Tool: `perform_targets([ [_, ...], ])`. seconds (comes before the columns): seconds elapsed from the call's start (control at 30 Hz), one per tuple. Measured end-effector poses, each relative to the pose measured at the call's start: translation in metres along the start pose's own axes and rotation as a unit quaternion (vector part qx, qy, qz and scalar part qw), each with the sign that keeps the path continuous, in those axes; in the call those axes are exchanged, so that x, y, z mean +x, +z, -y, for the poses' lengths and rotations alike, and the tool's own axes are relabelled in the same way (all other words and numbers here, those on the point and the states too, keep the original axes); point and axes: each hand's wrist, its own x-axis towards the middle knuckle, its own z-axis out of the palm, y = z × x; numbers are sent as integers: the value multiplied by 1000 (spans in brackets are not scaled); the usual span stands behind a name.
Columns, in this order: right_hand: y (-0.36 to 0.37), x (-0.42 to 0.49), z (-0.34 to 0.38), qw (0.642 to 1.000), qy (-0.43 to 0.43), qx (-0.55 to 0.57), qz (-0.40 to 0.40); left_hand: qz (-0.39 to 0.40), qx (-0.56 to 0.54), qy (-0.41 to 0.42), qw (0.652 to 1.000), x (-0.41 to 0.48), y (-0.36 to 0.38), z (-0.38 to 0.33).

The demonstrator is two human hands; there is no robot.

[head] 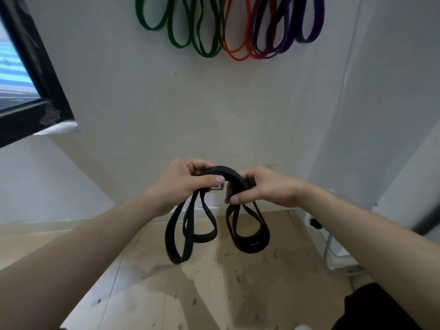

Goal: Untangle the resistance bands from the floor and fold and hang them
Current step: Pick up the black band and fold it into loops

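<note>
A: Gripping the black band (225,171) with both hands, holding it up in front of the wall (154,110), well clear of the floor (214,294). Curling the left hand (183,179) round one end of the arched fold, pinching the other end in the right hand (260,189), thumb to fingertips.

B: Hanging how?

A: Drooping in limp loops below each fist, sagging lower on the left than on the right. Looking soft, rubbery and light; likely springing open and slipping out of the stack under a loosened grip.

B: Taking hold where, then?

A: Pinching at the top of the fold, where the strands are bunching together. Probably hooking that arch over the hanger, not the dangling ends.

B: Watching for anything nearby?

A: Aiming up toward the green bands (177,45), orange band (238,58) and purple bands (306,40) hanging side by side high on the wall; not seeing the hanger itself, cut off by the top edge. Finding open wall between fists and those loops. Minding the dark window frame (42,75) jutting in at left and the white stand (329,246) low at right.
</note>
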Motion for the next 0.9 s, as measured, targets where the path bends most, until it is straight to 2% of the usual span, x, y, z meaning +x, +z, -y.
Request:
perform_targets([
  [0.1,10,6,7,995,-31,90,-28,-16,5,-8,1000,0,-1,-2],
  [0.2,16,11,10,990,-47,110,-72,-33,5,-21,999,0,-9,-3],
  [0.33,17,12,14,990,-65,77,-96,-4,40,-19,999,-5,-20,-3],
  [0.5,12,11,20,994,-61,50,-74,33,120,10,992,-12,-31,-3],
  [0.7,7,11,23,996,-34,-53,-57,50,249,41,966,-11,-41,-4],
  [0.83,7,10,23,995,-28,-79,-54,51,252,28,966,-9,-47,-1],
  [0.9,7,8,23,997,-29,-55,-47,53,251,28,966,-9,-46,4],
])
